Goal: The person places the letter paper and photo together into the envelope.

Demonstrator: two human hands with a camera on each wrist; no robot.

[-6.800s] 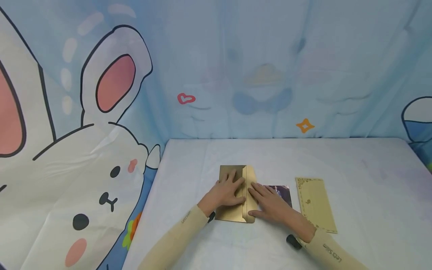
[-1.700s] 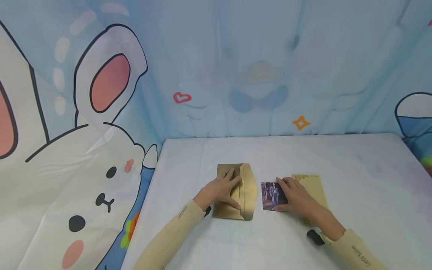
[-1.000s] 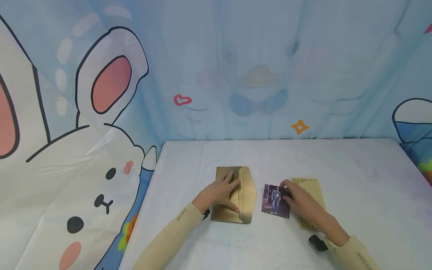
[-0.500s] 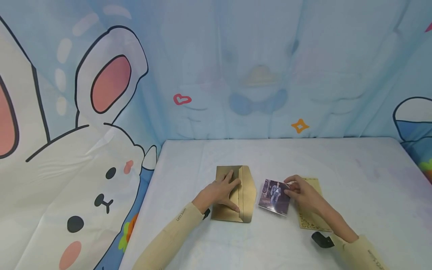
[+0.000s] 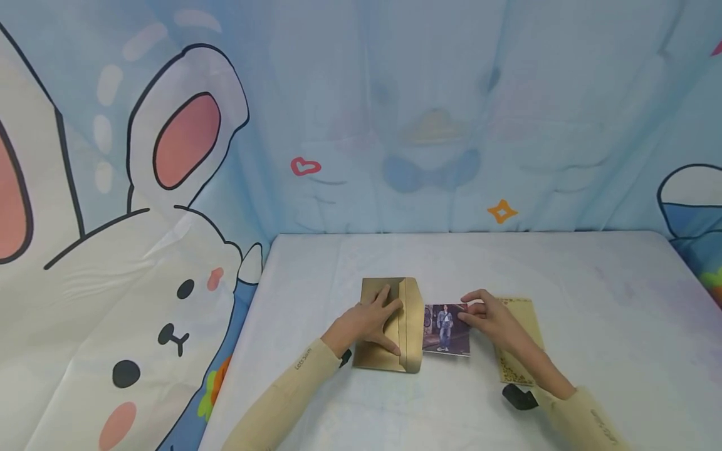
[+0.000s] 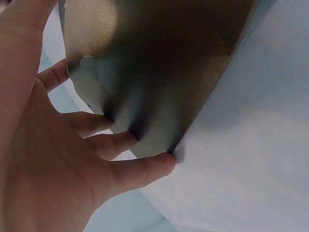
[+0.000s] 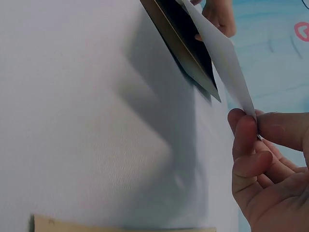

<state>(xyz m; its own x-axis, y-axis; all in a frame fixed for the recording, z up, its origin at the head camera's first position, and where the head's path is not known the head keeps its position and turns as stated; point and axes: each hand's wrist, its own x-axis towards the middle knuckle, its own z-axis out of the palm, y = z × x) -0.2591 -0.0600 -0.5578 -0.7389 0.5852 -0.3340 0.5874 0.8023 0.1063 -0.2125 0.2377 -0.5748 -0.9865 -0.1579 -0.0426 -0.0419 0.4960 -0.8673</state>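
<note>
A gold envelope [image 5: 414, 326] lies on the table with its flap spread out to the right. My left hand [image 5: 366, 321] rests on it, fingers spread; in the left wrist view the fingertips [image 6: 166, 162] press along the border of the envelope [image 6: 193, 58]. Between thumb and index finger, my right hand [image 5: 491, 319] pinches the right edge of a photo [image 5: 442, 335] of a standing person. The photo's left edge meets the flap's edge in the head view. From the right wrist, the white back of the photo [image 7: 224, 60] is tilted above the tabletop, its far end over the envelope [image 7: 178, 53].
A pale yellow card [image 5: 516, 366] with a patterned border lies right of the envelope, partly under my right forearm. White cloth covers the table [image 5: 609, 300]. A blue curtain [image 5: 434, 81] with cartoon prints hangs behind, and a printed rabbit [image 5: 152, 300] fills the left side.
My right hand has moved off the flap, picked the photo up from the table and carried it left to the envelope. The left hand has stayed on the envelope.
</note>
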